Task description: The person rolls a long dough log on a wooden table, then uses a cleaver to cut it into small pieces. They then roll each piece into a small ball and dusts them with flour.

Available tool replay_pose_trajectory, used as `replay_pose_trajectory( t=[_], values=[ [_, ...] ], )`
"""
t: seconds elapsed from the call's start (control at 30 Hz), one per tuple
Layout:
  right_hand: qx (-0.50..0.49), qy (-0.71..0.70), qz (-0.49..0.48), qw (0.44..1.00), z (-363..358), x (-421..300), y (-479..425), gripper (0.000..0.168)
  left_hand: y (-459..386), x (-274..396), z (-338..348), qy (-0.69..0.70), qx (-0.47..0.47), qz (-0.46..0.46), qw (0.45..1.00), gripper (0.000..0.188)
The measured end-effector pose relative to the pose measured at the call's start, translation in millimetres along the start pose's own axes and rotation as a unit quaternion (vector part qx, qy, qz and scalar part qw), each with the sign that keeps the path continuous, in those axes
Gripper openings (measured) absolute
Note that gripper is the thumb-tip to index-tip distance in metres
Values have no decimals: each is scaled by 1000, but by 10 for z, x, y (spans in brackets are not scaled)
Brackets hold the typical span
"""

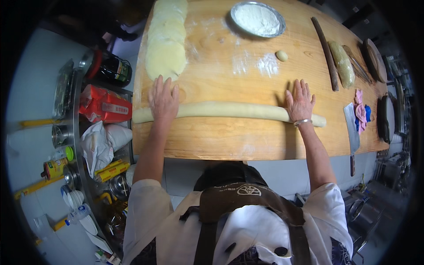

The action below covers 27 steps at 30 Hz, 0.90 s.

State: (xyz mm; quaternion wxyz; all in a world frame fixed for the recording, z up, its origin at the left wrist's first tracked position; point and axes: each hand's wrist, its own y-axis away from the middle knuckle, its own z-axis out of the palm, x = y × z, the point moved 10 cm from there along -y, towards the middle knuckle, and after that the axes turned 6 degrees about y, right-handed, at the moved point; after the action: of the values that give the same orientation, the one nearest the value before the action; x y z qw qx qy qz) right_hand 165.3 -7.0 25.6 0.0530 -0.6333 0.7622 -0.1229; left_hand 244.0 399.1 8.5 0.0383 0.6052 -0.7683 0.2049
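A long, smooth dough rope lies across the wooden table near its front edge. My left hand rests flat over its left part, fingertips close to the nearest of several overlapping flattened dough rounds. Over the right part lies my right hand, palm down, with a bangle at the wrist. Neither hand is closed around the rope. A small dough ball sits beyond my right hand, beside a patch of scattered flour. Farther back stands a metal bowl of flour.
At the right are a thin wooden rolling pin, a plastic-wrapped roll, a cleaver and pink and blue cloths. Shelving with bags and containers adjoins the left side. Someone's dark shoe shows at the upper left.
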Motion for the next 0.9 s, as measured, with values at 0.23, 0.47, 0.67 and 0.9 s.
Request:
replay_pose_trajectory(
  t=[0.23,0.47,0.67,0.9],
  values=[
    [-36,-81,-176,980,-337,117,666,58,757,325,-374,6,-69,167,984,51],
    [-72,-54,-154,984,-41,1258,714,54,737,1028,50,44,-115,186,975,57],
    [10,-139,-192,971,-597,184,824,76,880,1581,-176,70,-65,140,985,62],
    [23,-80,-99,992,-66,-793,-225,49,177,2250,339,129,-89,161,974,62]
  ],
)
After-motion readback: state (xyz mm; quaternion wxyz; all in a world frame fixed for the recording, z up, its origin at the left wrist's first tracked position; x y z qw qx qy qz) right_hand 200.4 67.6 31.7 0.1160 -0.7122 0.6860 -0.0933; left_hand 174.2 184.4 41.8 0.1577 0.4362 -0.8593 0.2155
